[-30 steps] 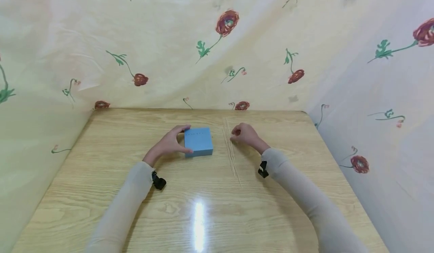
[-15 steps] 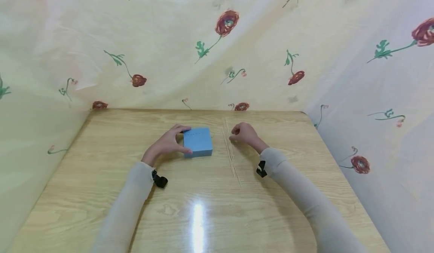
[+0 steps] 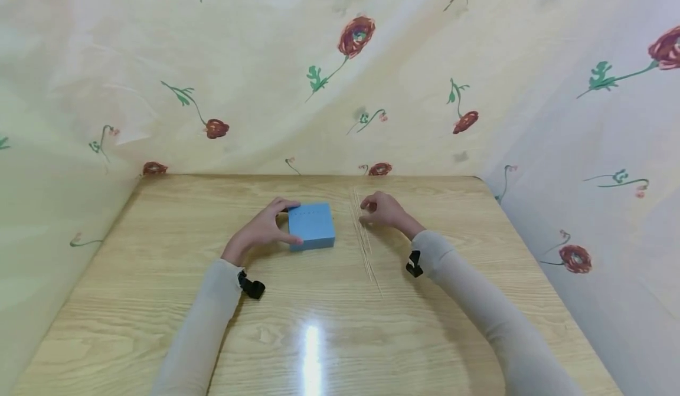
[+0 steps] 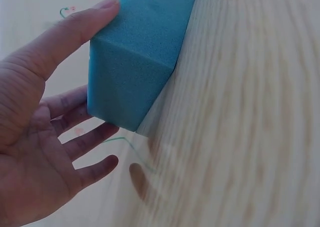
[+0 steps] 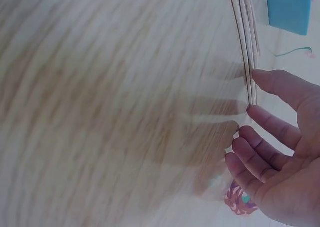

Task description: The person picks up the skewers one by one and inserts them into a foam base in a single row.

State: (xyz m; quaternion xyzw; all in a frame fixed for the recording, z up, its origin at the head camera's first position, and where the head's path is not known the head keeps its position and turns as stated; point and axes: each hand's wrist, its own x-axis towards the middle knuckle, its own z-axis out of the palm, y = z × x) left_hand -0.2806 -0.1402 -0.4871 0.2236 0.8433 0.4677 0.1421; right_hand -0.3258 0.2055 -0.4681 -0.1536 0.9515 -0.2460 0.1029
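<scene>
A blue foam block (image 3: pixel 311 225) with a row of small holes along the far part of its top lies on the table. My left hand (image 3: pixel 262 225) holds it from the left, thumb on its near side and forefinger on the far side. In the left wrist view the other fingers spread beside the block (image 4: pixel 135 52). Thin wooden sticks (image 3: pixel 365 253) lie in a loose, lengthwise bundle right of the block. At their right edge is my right hand (image 3: pixel 385 212), fingers loosely bent. The right wrist view shows its thumb and forefinger tips touching the sticks (image 5: pixel 245 37), apart from each other.
The wood-grain table (image 3: pixel 255 337) extends toward me, with a bright light reflection in its near middle. Flower-patterned sheeting (image 3: pixel 255 59) hangs behind the table and along both sides. Dark wrist cameras are strapped by both cuffs.
The head view has shifted slightly. Both hands stay nearly in place, the left at the block and the right at the sticks.
</scene>
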